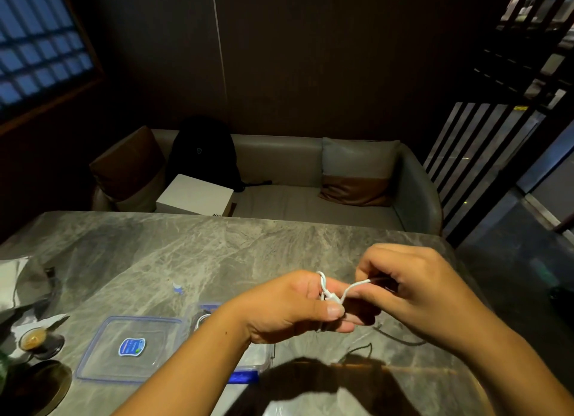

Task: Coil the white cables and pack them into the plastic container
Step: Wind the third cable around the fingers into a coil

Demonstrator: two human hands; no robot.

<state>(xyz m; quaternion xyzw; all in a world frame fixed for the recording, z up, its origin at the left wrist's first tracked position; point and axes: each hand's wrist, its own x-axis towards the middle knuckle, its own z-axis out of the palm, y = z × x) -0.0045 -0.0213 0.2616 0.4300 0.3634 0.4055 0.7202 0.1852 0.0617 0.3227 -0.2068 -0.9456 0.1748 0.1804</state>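
Above the marbled desk (174, 248), left hand (289, 307) and right hand (413, 294) raised together, white cable (344, 291) stretched between them. Left fingers (335, 311) clamped on a small bundle of loops, thumb pressed over it; right fingers (365, 276) pinched on the free run of the same cable, near its plug end. Judged as mid-coil, final turns or a tie-off not yet made.

Plastic container (248, 361) lying below the left forearm and largely hidden by it, another white coil apparently inside at the far edge. Clear lid (127, 347) with blue label flat just beside it, to the left.

Risks, as judged: loops springing open if the thumb eased off before the tail was tucked; slack turns too wide for the container; a thin dark cord (400, 341) on the desk under the right hand snagged when lowering. Small cup (34, 342) near the left edge, well apart.
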